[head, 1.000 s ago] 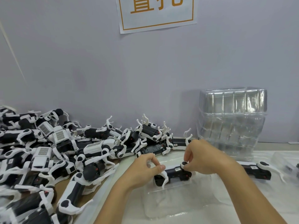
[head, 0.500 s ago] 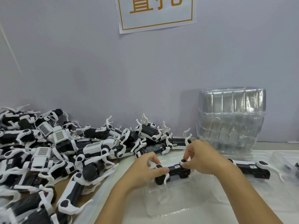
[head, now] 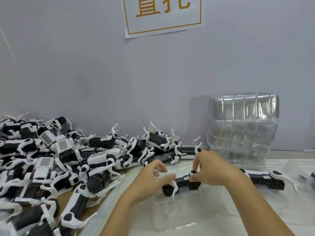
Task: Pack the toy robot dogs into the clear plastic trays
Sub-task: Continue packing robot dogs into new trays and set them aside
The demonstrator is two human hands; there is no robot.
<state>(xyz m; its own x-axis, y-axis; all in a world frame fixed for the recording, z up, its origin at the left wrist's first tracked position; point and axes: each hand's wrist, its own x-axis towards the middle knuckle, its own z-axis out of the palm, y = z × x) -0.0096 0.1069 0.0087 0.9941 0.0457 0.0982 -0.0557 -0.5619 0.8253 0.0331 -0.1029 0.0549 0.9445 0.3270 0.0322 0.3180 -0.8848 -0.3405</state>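
A black-and-white toy robot dog [head: 183, 181] lies lengthwise over the far edge of a clear plastic tray [head: 179, 217] on the white table in front of me. My left hand [head: 151, 183] grips its left end, thumb stretched over the body and fingers curled above a white leg; this part is blurred. My right hand [head: 216, 171] pinches a round leg joint on the dog's right half. A second dog [head: 264, 178] lies stretched out just right of my right wrist.
A big pile of loose robot dogs [head: 64, 160] covers the left of the table up to the wall. A tall stack of clear trays [head: 242, 130] stands against the wall at back right. Another clear tray [head: 301, 172] sits at the right edge.
The dog has stayed over the tray's far edge. My left fingers have shifted on its left end and its white leg now hangs down. My right hand keeps its pinch.
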